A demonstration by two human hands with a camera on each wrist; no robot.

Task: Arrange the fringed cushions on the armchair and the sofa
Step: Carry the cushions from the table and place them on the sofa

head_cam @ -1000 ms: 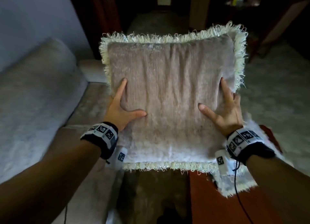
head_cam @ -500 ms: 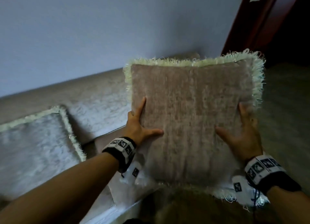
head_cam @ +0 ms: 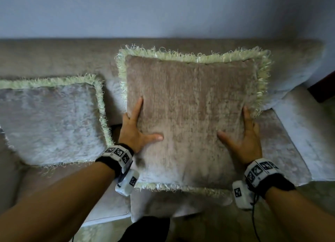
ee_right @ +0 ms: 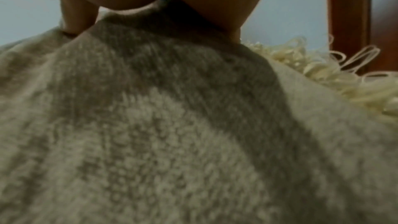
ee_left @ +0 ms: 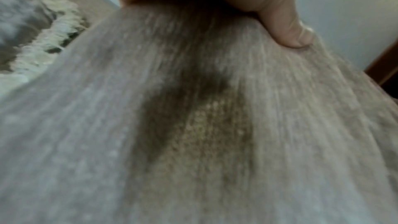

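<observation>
- Head view gave us the whole scene: we held a fringed cushion (head_cam: pixel 190 115) out in front of us with both hands, its taupe face toward us and its cream fringe running along the top, both sides and the bottom edge.
- Our left hand (head_cam: pixel 135 131) gripped the cushion's left edge, the forefinger stretched up along the side and the thumb spread flat across the front; the other fingers were hidden behind the fabric.
- Our right hand (head_cam: pixel 243 140) mirrored it on the right edge, thumb pointing inward over the front, forefinger up beside the fringe, remaining fingers out of sight behind.
- We saw the cushion upright over the right end of the sofa (head_cam: pixel 54 57), its top edge level with the backrest and its lower fringe above the front of the seat; whether it already touched the backrest or the seat we could not tell.
- A second fringed cushion (head_cam: pixel 52 122), paler and silvery, leaned against the backrest to the left, just beside the one we held, with a narrow strip of sofa between them.
- Left wrist view showed our thumb (ee_left: pixel 288 28) pressing into the blurred pile of the cushion, with the other cushion's fringe at the far left.
- Right wrist view showed our palm and thumb bearing on the pile, looped cream fringe (ee_right: pixel 323 67) to the right and a dark wooden frame (ee_right: pixel 349 19) behind it.
- A pale blue-grey wall (head_cam: pixel 163 11) rose behind the sofa.
- Both wrists wore bands with black-and-white markers (head_cam: pixel 118 154).
</observation>
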